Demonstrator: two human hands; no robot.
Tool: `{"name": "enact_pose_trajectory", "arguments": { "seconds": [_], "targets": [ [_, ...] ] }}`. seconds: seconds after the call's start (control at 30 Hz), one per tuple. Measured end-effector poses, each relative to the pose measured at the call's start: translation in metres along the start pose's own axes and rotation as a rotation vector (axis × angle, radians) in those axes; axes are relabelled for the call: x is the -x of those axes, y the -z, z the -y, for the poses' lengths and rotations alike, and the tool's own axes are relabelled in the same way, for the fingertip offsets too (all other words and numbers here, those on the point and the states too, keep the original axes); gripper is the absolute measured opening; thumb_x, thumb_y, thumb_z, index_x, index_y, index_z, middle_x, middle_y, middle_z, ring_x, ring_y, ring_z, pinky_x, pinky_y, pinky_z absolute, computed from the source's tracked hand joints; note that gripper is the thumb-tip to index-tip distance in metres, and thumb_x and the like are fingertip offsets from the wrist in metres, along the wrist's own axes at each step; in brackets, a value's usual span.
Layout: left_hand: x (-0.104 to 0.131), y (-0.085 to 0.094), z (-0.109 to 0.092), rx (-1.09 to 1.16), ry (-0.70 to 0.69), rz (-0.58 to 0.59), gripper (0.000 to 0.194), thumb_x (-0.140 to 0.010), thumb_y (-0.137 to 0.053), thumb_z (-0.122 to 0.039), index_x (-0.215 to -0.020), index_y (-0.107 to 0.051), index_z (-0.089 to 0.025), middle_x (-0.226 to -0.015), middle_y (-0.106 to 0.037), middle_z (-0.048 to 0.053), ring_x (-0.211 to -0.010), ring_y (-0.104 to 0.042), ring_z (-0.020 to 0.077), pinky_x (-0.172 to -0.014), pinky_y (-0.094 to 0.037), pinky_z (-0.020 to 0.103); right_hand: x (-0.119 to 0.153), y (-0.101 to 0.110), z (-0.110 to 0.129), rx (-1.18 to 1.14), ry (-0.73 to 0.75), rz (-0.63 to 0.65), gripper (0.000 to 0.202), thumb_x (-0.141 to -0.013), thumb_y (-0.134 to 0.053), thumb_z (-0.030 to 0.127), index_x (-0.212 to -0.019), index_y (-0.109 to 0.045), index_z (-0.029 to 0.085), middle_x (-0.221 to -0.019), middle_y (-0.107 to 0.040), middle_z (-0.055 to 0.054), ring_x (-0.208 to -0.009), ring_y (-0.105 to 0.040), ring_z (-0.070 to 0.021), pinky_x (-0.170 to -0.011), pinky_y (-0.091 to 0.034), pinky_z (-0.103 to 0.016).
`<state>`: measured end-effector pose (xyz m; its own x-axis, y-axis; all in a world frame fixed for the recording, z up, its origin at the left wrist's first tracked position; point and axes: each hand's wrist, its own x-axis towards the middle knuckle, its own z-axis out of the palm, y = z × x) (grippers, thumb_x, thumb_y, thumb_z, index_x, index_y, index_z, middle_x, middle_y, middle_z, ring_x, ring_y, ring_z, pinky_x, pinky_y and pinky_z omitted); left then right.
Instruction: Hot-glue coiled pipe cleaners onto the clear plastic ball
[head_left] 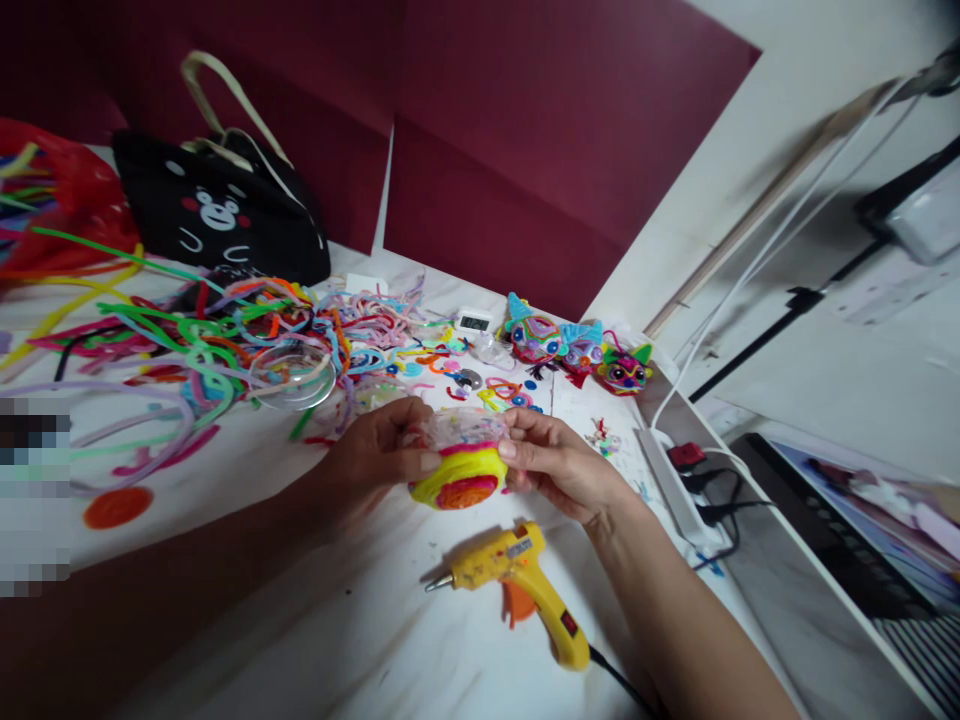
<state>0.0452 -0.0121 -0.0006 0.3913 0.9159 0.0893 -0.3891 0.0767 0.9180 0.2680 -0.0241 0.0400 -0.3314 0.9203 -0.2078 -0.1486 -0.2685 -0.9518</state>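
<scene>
Between my two hands is a rounded craft piece (466,470), with yellow, pink and orange coils on its lower side and a clear plastic-looking upper part. My left hand (386,450) grips its left side, the thumb lying along the yellow coil. On the right edge, my right hand (551,460) pinches it with thumb and fingers. Below them a yellow hot glue gun (499,562) lies on the white table, its metal nozzle toward the left and its orange trigger showing. Some of the fingers are hidden behind the piece.
Tangled pipe cleaners (202,345) and a clear round dish (292,377) lie at left, near an orange coiled disc (118,508). Behind stand a black bag (225,215), a small digital clock (474,322) and several colourful animal-faced crafts (534,335). A power strip (671,490) runs along the right edge.
</scene>
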Motion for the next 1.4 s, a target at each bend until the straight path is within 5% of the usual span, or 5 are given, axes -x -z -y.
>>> {"name": "enact_pose_trajectory", "arguments": {
  "seconds": [0.3,0.67,1.4],
  "targets": [
    [-0.002,-0.002,-0.002,-0.006,-0.021,0.037,0.036,-0.058,-0.081,-0.022,-0.066,-0.046,-0.020,-0.061,-0.048,-0.007,-0.057,-0.041,0.0091,-0.053,-0.036,0.021,-0.001,0.002,-0.002,0.007,-0.002,0.034,0.048,-0.052,-0.102,0.037,-0.074,-0.063,0.018,-0.056,-0.059,0.009,-0.040,-0.041,-0.0029,-0.042,-0.036,-0.017],
    [-0.004,0.003,0.007,0.039,-0.036,0.097,0.038,-0.065,-0.085,-0.025,-0.069,-0.047,-0.020,-0.064,-0.047,-0.008,-0.058,-0.039,0.0086,-0.053,-0.036,0.020,-0.002,0.001,-0.003,-0.009,0.018,0.030,0.049,-0.047,-0.103,0.031,-0.072,-0.063,0.018,-0.052,-0.058,0.009,-0.039,-0.039,-0.0031,-0.043,-0.032,-0.018],
    [0.002,-0.002,0.003,0.049,0.023,0.034,0.038,-0.066,-0.087,-0.032,-0.073,-0.052,-0.019,-0.068,-0.045,-0.006,-0.064,-0.040,0.0104,-0.060,-0.034,0.023,-0.001,0.003,0.000,0.007,-0.013,0.030,0.051,-0.053,-0.101,0.043,-0.073,-0.062,0.018,-0.049,-0.054,0.010,-0.039,-0.037,-0.0035,-0.044,-0.029,-0.019]
  ]
}}
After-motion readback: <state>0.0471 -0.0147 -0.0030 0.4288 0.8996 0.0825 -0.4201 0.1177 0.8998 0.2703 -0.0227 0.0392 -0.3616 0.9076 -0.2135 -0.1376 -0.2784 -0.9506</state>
